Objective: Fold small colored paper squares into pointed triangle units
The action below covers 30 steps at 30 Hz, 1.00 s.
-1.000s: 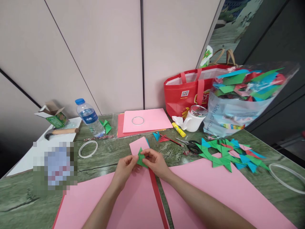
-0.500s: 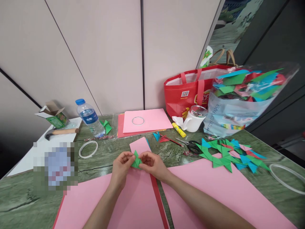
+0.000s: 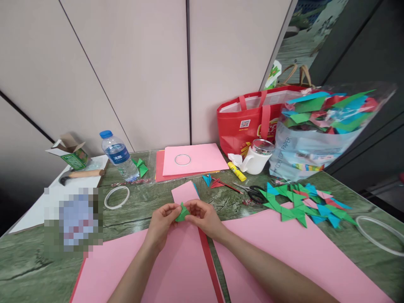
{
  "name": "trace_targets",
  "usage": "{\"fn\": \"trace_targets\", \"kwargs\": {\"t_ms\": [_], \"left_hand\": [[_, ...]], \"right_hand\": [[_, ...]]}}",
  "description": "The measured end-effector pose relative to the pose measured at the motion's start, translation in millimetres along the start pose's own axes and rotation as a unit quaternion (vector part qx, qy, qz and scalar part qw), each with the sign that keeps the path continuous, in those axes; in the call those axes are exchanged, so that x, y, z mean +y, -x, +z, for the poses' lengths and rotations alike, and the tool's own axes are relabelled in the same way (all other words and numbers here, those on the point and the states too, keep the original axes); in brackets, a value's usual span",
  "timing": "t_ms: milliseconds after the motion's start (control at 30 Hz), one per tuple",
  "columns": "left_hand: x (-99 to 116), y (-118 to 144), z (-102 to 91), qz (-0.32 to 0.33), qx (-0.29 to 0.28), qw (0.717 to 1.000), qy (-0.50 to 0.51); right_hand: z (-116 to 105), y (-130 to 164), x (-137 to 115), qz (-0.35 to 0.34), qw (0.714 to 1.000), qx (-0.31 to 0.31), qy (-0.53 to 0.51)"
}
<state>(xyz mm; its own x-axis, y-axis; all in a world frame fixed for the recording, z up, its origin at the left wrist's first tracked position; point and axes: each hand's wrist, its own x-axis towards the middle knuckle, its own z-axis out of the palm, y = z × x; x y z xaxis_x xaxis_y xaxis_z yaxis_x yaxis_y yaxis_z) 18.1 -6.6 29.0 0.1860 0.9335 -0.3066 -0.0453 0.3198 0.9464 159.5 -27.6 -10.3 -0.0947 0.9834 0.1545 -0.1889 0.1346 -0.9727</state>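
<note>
A small green folded paper piece [image 3: 182, 213] sits between my two hands, one pointed corner facing up. My left hand [image 3: 163, 221] pinches its left side between thumb and fingers. On the right side, my right hand [image 3: 203, 216] grips it the same way. Just behind the hands lies a narrow stack of pink paper strips [image 3: 185, 191] with a blue edge showing. Beneath my forearms are large pink sheets [image 3: 179, 265] with red paper under them. Folded green, blue, red and pink paper stars [image 3: 293, 204] lie to the right.
Behind are scissors [image 3: 252, 192], a red pencil [image 3: 232, 186], a yellow glue stick [image 3: 236, 171], a white mug [image 3: 257, 160] and a red bag [image 3: 233, 130]. A water bottle [image 3: 119, 155], white ring [image 3: 117, 198] and hammer [image 3: 85, 173] are at left. A plastic bag [image 3: 303, 147] holds colored paper.
The green paper piece has turned and shifted slightly between my fingers and now shows a broader, flatter face. Both hands have barely moved.
</note>
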Motion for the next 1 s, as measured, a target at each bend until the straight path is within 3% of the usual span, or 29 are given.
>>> {"fn": "trace_targets", "kwargs": {"t_ms": [167, 400, 667, 1000], "left_hand": [[-0.4, 0.8, 3.0, 0.067, 0.002, 0.993, -0.102], [-4.4, 1.3, 2.9, 0.197, -0.015, 0.956, -0.218], [-3.6, 1.5, 1.5, 0.243, 0.022, 0.944, -0.223], [-1.2, 5.5, 4.2, 0.194, 0.033, 0.956, -0.215]], "right_hand": [[-0.8, -1.1, 0.9, -0.044, 0.998, 0.032, 0.038], [-3.9, -2.6, -4.2, -0.094, 0.989, 0.068, 0.092], [-2.9, -2.4, -2.9, -0.061, 0.993, 0.075, 0.066], [-2.1, -2.1, -3.1, -0.056, 0.992, 0.074, 0.085]]}}
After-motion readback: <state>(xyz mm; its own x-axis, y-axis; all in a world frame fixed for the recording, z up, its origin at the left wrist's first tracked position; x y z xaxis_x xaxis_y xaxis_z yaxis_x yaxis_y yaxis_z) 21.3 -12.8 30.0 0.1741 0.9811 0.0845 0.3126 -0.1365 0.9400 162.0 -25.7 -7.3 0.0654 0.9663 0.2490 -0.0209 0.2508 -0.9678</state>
